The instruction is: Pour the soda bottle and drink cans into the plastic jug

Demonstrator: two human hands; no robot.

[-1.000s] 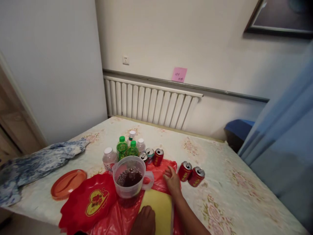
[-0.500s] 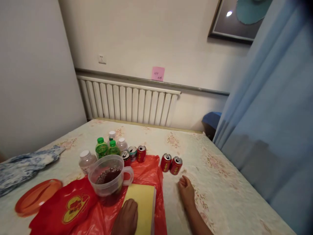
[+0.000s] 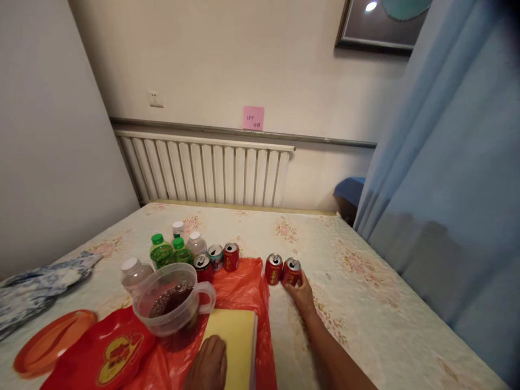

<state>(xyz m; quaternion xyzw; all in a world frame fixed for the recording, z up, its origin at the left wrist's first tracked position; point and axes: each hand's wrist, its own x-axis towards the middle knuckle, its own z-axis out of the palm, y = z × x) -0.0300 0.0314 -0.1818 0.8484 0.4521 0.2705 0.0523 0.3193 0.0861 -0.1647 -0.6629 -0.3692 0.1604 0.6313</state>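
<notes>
My right hand (image 3: pixel 301 295) has its thumb and fingers around the lower part of a red drink can (image 3: pixel 292 272), which stands upright on the floral cloth. Touching or very close to it on the left is a second red can (image 3: pixel 273 269). Both have opened tops. My left hand (image 3: pixel 207 364) rests with curled fingers on the left side of a yellow-covered pad (image 3: pixel 235 341); its fingertips are hidden underneath. Beyond that hand stands a clear plastic jug (image 3: pixel 166 319) with dark bubbly liquid, on a red plastic bag (image 3: pixel 239 287).
Several bottles with green caps (image 3: pixel 161 252) or white caps (image 3: pixel 136 273) and more cans (image 3: pixel 231 257) stand behind the jug. To the left lie a red scalloped tray (image 3: pixel 85 352), an orange lid (image 3: pixel 57 341) and blue-patterned fabric (image 3: pixel 44 281). A blue curtain (image 3: pixel 439 189) hangs at right.
My right hand has moved forward and closed around the right-hand red can. My left hand stays on the yellow pad. The camera view has shifted slightly.
</notes>
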